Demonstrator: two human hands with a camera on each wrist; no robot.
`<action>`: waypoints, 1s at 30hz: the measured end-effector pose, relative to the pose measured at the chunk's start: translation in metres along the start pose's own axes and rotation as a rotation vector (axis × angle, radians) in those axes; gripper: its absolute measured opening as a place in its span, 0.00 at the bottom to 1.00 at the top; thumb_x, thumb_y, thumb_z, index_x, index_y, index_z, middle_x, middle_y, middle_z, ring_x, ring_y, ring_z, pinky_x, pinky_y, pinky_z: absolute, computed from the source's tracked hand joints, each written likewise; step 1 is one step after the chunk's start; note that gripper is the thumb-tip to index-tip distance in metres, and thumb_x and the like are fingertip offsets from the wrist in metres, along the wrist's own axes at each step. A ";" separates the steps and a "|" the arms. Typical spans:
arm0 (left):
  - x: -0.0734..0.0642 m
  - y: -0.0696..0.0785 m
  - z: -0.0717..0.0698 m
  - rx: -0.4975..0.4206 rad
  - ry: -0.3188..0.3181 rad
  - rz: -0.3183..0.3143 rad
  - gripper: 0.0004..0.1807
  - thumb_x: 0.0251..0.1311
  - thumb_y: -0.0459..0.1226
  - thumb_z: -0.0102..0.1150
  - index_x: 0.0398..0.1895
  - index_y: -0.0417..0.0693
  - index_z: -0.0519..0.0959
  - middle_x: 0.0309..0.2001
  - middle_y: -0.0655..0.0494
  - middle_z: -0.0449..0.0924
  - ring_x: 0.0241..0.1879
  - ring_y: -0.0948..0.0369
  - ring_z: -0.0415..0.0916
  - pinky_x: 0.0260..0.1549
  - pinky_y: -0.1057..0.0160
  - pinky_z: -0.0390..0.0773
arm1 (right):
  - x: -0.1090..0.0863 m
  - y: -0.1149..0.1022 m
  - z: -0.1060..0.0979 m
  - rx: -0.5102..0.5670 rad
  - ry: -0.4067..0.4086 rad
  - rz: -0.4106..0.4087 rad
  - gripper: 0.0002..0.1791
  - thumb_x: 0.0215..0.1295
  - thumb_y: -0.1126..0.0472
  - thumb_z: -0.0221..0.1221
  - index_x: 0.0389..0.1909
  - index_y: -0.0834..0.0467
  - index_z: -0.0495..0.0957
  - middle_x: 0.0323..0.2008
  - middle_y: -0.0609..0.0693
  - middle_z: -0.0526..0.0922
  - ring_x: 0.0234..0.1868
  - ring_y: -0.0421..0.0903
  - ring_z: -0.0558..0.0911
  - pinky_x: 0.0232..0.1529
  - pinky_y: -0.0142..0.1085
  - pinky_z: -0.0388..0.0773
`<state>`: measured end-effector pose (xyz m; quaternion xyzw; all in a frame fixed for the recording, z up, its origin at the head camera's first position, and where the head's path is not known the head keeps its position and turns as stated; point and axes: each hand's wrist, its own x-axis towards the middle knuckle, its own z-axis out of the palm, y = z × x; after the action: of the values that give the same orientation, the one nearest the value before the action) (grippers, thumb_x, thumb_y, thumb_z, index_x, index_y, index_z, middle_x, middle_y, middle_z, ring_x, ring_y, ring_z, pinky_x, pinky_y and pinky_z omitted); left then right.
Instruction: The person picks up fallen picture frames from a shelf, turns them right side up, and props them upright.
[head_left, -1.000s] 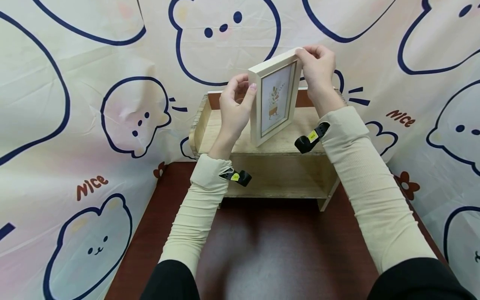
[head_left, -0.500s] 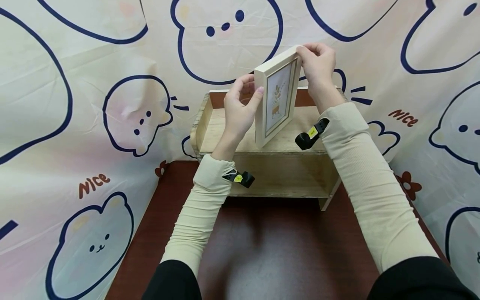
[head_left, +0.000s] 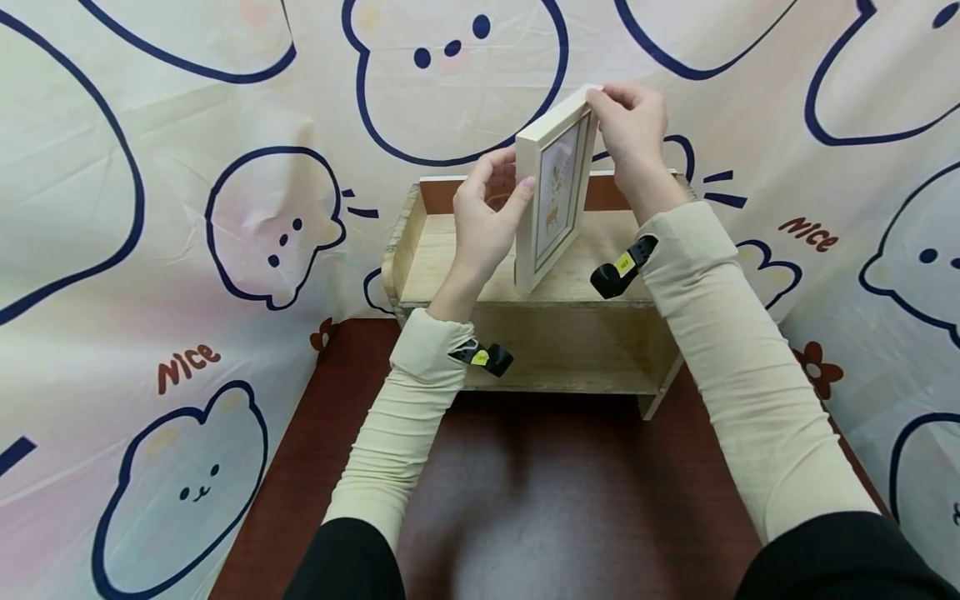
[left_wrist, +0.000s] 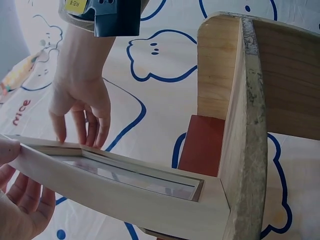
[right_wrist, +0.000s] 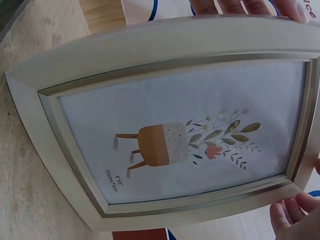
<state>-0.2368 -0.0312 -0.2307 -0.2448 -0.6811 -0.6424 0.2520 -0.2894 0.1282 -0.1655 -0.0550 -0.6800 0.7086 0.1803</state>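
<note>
A cream picture frame with a potted-plant print stands upright, angled to the side, on the upper board of a small wooden shelf. Its lower edge meets the board in the left wrist view. My left hand holds the frame's left side, thumb in front and fingers behind. At the top far corner, my right hand pinches the frame between thumb and fingers. From the left wrist, the right hand shows beyond the frame. The back of the frame is hidden in the head view.
The shelf has a raised left side panel, a reddish-brown back strip and a lower tier. It stands on a dark red-brown table. A cartoon-printed cloth hangs behind and at both sides.
The frame's near left edge has swung to the right, so its front is seen more edge-on. My left hand has moved right with it; my right hand has shifted only slightly.
</note>
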 end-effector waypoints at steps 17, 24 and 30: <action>-0.010 0.030 0.000 0.021 -0.002 0.007 0.16 0.57 0.25 0.54 0.49 0.29 0.70 0.40 0.38 0.74 0.38 0.54 0.73 0.35 0.64 0.73 | -0.026 0.000 0.001 -0.062 -0.079 -0.007 0.14 0.53 0.51 0.64 0.23 0.58 0.76 0.36 0.48 0.74 0.38 0.41 0.71 0.41 0.34 0.69; -0.009 0.028 -0.001 0.012 0.000 -0.008 0.16 0.57 0.26 0.55 0.49 0.31 0.71 0.39 0.40 0.75 0.37 0.56 0.73 0.35 0.65 0.73 | -0.033 -0.002 -0.001 0.020 -0.192 0.161 0.21 0.53 0.46 0.63 0.29 0.61 0.72 0.29 0.52 0.73 0.26 0.43 0.72 0.26 0.30 0.74; -0.003 0.004 -0.002 0.018 -0.001 -0.012 0.17 0.57 0.28 0.55 0.50 0.33 0.72 0.41 0.43 0.76 0.39 0.58 0.73 0.37 0.65 0.73 | -0.035 -0.001 0.002 0.099 -0.244 0.198 0.19 0.54 0.48 0.63 0.24 0.62 0.73 0.24 0.51 0.73 0.23 0.43 0.70 0.23 0.30 0.71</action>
<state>-0.2322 -0.0326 -0.2297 -0.2388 -0.6886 -0.6374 0.2499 -0.2574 0.1144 -0.1702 -0.0264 -0.6525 0.7568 0.0283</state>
